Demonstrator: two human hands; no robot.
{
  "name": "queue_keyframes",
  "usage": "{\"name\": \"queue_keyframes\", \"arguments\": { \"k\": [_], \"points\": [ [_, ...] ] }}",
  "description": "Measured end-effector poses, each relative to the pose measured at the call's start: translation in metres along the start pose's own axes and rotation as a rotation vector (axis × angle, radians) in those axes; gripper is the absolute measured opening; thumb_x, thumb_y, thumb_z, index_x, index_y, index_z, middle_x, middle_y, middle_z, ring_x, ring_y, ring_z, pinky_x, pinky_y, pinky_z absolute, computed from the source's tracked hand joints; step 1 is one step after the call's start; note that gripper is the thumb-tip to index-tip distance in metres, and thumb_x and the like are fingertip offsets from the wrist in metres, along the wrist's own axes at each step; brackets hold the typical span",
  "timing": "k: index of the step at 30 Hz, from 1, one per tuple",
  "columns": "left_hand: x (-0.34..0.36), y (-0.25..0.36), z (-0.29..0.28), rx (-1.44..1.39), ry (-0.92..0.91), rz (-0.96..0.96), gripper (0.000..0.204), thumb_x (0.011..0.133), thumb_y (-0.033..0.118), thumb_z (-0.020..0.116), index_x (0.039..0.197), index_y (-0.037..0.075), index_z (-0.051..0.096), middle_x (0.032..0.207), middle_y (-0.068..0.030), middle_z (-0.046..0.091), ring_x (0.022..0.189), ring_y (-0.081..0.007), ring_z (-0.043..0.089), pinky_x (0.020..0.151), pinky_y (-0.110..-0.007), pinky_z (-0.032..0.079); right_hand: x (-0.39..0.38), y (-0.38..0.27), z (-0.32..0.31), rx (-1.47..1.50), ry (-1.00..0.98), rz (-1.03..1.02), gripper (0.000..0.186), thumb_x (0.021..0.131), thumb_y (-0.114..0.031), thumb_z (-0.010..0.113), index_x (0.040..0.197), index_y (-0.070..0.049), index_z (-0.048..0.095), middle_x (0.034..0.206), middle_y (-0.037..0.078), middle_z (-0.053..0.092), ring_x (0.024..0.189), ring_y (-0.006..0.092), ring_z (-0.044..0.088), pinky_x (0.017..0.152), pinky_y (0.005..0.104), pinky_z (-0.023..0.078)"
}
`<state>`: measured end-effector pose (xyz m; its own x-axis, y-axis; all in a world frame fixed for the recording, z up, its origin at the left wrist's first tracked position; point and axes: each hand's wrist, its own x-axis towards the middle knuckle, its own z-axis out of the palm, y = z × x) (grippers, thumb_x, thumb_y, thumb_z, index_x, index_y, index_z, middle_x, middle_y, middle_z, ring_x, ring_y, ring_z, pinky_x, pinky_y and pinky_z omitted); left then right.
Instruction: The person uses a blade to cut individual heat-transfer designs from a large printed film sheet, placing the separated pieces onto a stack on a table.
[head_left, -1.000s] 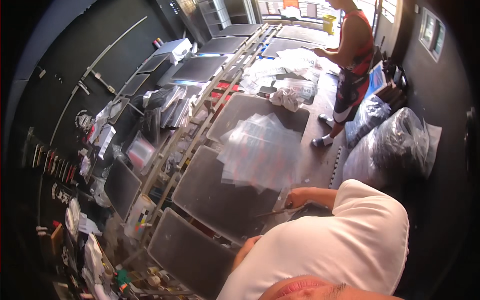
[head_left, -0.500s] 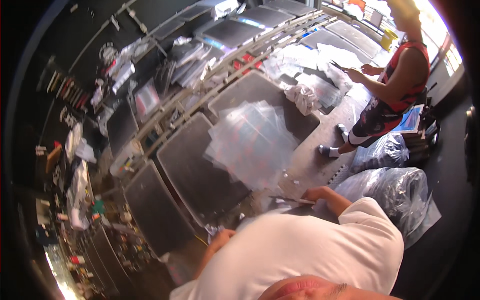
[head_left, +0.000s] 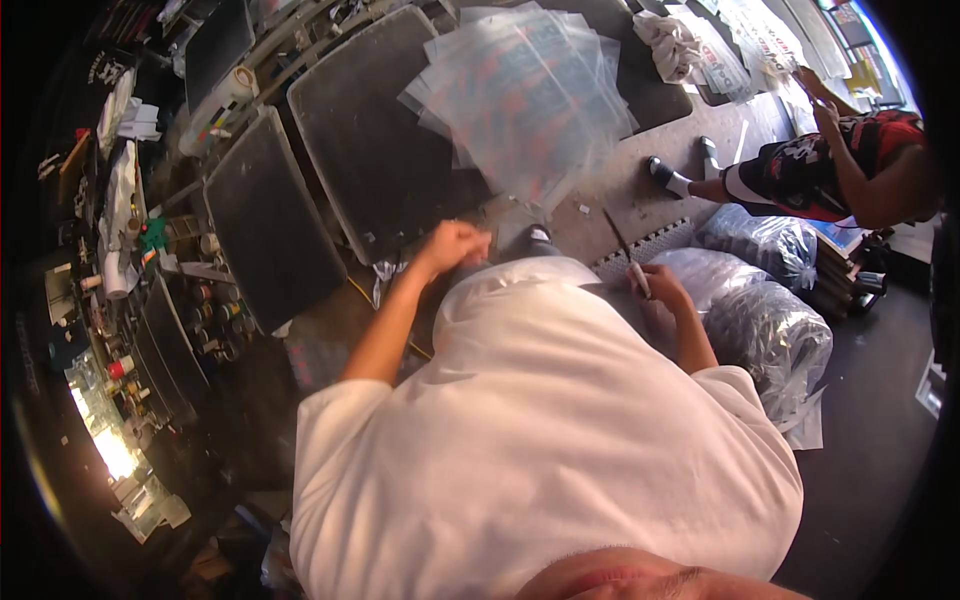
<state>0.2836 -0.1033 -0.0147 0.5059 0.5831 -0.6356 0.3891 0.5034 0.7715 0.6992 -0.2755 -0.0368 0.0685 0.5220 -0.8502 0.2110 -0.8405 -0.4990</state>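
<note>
Blade tool [head_left: 636, 271] gripped in R hand [head_left: 664, 286], off to the right of the black bd [head_left: 365, 150].
Clear sheets [head_left: 530, 105] already fanned partly over bd, tool not touching 'em. L hand [head_left: 457, 248] half-curled nr bd's near edge; can't tell if holding anything.

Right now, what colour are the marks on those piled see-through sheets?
Reddish; the see-through sheets show best in the head view.

The thin tool [head_left: 631, 259] has a dark part that looks like metal. The sheets [head_left: 525, 110] are thin, smooth plastic, cloudy and a bit shiny. The dark surface [head_left: 365, 135] looks hard and matt. The big bags [head_left: 768, 335] are crinkly, glossy, see-through plastic. The white shirt [head_left: 560, 430] is matt cloth with soft folds.
</note>
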Motion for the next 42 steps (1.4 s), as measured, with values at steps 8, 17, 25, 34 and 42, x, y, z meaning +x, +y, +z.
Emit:
{"name": "queue_keyframes", "arguments": {
  "k": [8,17,25,34,42],
  "points": [
    [0.133,0.002,0.043,0.322,1.05,-0.041,0.041,0.069,0.037,0.08,0.08,0.001,0.063,0.078,-0.0149,0.067,0.074,-0.0282,0.065,0.068,-0.038,0.052,-0.022,0.018,-0.02,-0.278,-0.007,-0.099,0.027,0.086,-0.024,0.065,0.099,-0.001,0.07,0.065,0.006,0.064,0.052,0.0117,0.06,0.047,0.0266,0.047],
    [0.144,0.031,0.042,0.282,1.098,-0.1,0.044,0.065,0.039,0.082,0.076,0.002,0.062,0.086,-0.0167,0.067,0.079,-0.0338,0.066,0.068,-0.041,0.052,-0.036,0.005,-0.012,-0.52,0.038,-0.378,0.036,0.08,-0.037,0.072,0.101,-0.007,0.071,0.064,0.009,0.066,0.054,0.0148,0.064,0.052,0.0312,0.049],
    [0.172,0.01,0.039,0.284,1.279,-0.175,0.041,0.063,0.034,0.084,0.076,0.001,0.064,0.082,-0.016,0.067,0.077,-0.0324,0.067,0.065,-0.04,0.052,-0.056,-0.035,0.0,-0.657,0.053,-0.412,0.037,0.077,-0.042,0.072,0.099,-0.013,0.073,0.064,0.011,0.066,0.056,0.0198,0.064,0.056,0.0337,0.05],
    [0.111,-0.036,-0.051,-0.443,1.063,0.109,0.021,0.069,0.015,0.079,0.076,-0.001,0.067,0.071,-0.0114,0.068,0.064,-0.015,0.062,0.06,-0.032,0.049,-0.063,-0.072,0.058,-0.641,0.015,-0.45,0.033,0.073,-0.035,0.075,0.098,-0.013,0.073,0.068,0.011,0.066,0.057,0.0178,0.062,0.057,0.0332,0.048],
    [0.076,-0.032,-0.054,0.08,0.902,0.114,0.019,0.068,0.015,0.08,0.075,0.001,0.07,0.068,-0.0063,0.067,0.061,-0.014,0.06,0.057,-0.031,0.049,-0.049,-0.096,0.13,-0.81,-0.057,-0.656,0.025,0.077,-0.027,0.07,0.097,-0.013,0.073,0.08,0.014,0.069,0.068,0.0255,0.067,0.066,0.0351,0.051]
  ]
}}
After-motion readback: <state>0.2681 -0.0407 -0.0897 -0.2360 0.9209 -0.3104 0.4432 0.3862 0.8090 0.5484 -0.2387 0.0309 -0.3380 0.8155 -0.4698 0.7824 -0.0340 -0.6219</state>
